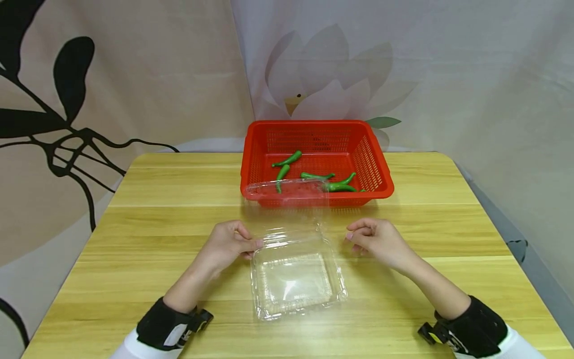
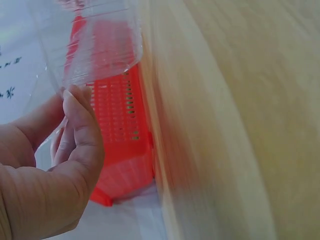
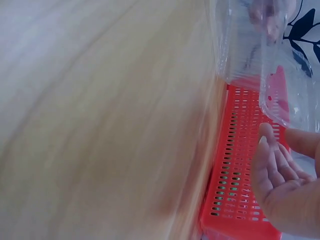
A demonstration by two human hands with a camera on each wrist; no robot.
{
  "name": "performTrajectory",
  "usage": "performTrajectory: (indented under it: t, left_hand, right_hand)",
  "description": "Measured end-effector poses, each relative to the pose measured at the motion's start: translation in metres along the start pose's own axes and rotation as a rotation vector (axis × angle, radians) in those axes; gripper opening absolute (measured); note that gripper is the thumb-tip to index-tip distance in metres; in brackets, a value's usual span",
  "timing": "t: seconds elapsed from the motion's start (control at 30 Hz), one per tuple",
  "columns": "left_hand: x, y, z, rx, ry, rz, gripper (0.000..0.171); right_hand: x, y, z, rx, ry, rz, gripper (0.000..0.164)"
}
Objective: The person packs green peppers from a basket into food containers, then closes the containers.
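A clear plastic clamshell container [image 1: 296, 279] stands unfolded in the middle of the table, its lid [image 1: 287, 199] tilted up toward the basket. My left hand [image 1: 230, 244] pinches the container's left edge near the hinge between thumb and fingers; the left wrist view shows this hand [image 2: 60, 155] at the plastic edge. To the right of the container, my right hand [image 1: 376, 244] hovers with loosely bent fingers and nothing in them. In the right wrist view that hand [image 3: 285, 175] is apart from the plastic.
Behind the container stands a red perforated basket [image 1: 381, 169] near the table's far edge. Several green chili peppers [image 1: 289, 158] lie inside it. The wooden table [image 1: 157, 214] stretches to both sides, with a printed cloth [image 1: 179, 75] hanging behind.
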State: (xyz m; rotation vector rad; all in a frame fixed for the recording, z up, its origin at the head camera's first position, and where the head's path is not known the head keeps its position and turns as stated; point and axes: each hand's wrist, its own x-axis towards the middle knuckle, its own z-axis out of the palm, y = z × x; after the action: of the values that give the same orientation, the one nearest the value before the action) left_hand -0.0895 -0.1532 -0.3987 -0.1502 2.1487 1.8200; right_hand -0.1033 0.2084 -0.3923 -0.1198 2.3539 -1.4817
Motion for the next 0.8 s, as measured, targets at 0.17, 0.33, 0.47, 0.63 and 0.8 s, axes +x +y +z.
performTrajectory:
  t: [0.17,0.33,0.47,0.63,0.8]
  left_hand:
    - [0.001,-0.001,-0.007,-0.001,-0.009,0.009,0.024]
    - [0.001,0.0,-0.014,0.025,-0.009,0.0,0.025]
    - [0.001,0.001,-0.018,0.041,-0.012,-0.008,0.025]
    - [0.001,0.001,-0.024,0.045,-0.017,0.001,0.026]
    - [0.001,0.001,-0.028,0.058,-0.013,-0.003,0.027]
  right_hand:
    - [0.002,-0.003,-0.004,-0.026,0.011,-0.021,0.031]
    - [0.003,-0.008,-0.01,-0.051,0.025,-0.046,0.029]
    - [0.005,-0.014,-0.014,-0.067,0.037,-0.084,0.026]
    - [0.008,-0.025,-0.02,-0.11,0.073,-0.14,0.023]
    - [0.014,-0.038,-0.027,-0.144,0.098,-0.164,0.021]
